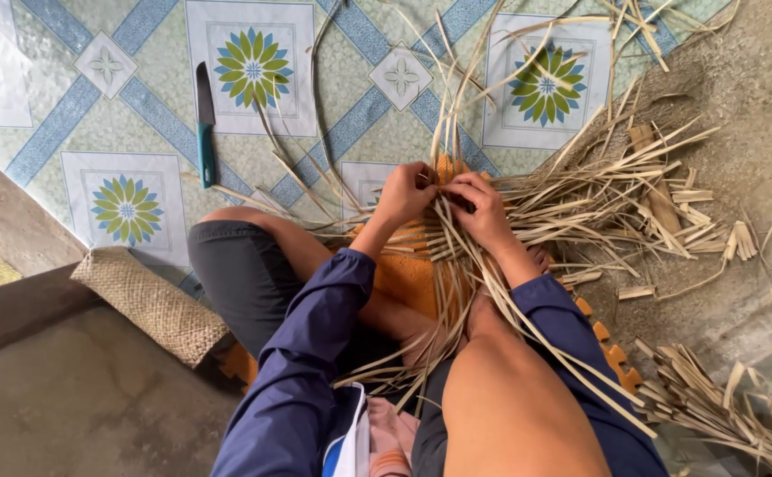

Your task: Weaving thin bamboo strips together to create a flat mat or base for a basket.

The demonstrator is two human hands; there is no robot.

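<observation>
Your left hand (404,193) and right hand (481,208) both pinch dry straw strips (457,256) over the orange mat (408,278).

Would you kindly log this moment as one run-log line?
left hand: pinching straw strips | right hand: pinching same strips | orange mat: under work | knife: on patterned floor, untouched

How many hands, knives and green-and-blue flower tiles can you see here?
Bare hands pinching the pale dried weaving strips: 2, the left hand and the right hand
Teal-handled knives with a dark blade: 1
Square floor tiles with a green-and-blue flower: 3
Total: 6
</observation>
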